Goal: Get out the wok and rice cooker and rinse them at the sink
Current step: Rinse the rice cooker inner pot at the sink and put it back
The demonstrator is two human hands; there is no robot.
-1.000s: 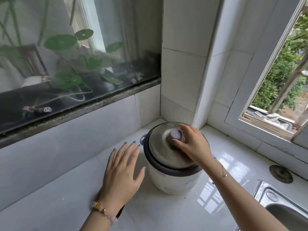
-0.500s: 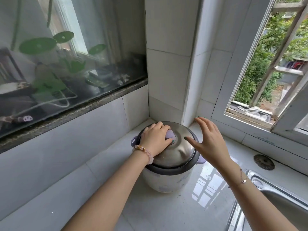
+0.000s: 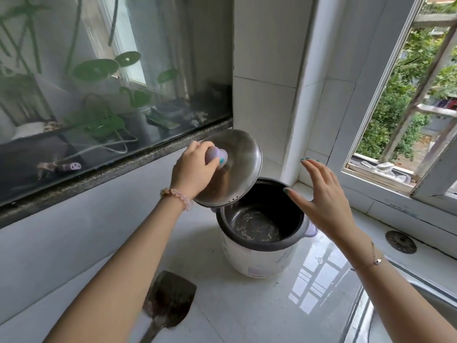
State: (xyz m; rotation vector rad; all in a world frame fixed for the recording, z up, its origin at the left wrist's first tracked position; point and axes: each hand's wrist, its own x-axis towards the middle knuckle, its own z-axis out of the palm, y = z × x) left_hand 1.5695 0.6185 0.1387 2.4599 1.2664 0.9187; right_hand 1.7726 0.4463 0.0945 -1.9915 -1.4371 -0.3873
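1. The rice cooker stands uncovered on the white counter, far back toward the corner. It has a white body with faint pale markings, a dark grey top rim and a small purple side handle on the right.
2. Inside it sits a metal inner pot whose bottom is scratched and shiny.
3. The left hand grips the purple knob of the steel lid, with fingers and thumb curled round it. The lid is held tilted above the cooker's left side. Its low edge, with a few small holes, is at the left rim — whether it touches the rim cannot be told.
4. The right hand is spread open with straight fingers and holds nothing. It hovers over the cooker's right rim, palm toward the lid.
5. Edges: the tiled pillar rises just behind the cooker, and the window sill runs along the far right. The lid's far edge is close to the dark stone ledge on the left wall.
6. Room: glossy bare counter lies in front of the cooker, on the near side. A dark metal spatula lies flat on the near left, well apart from the cooker. The steel sink begins at the near right — a round metal disc sits on the counter beyond it.
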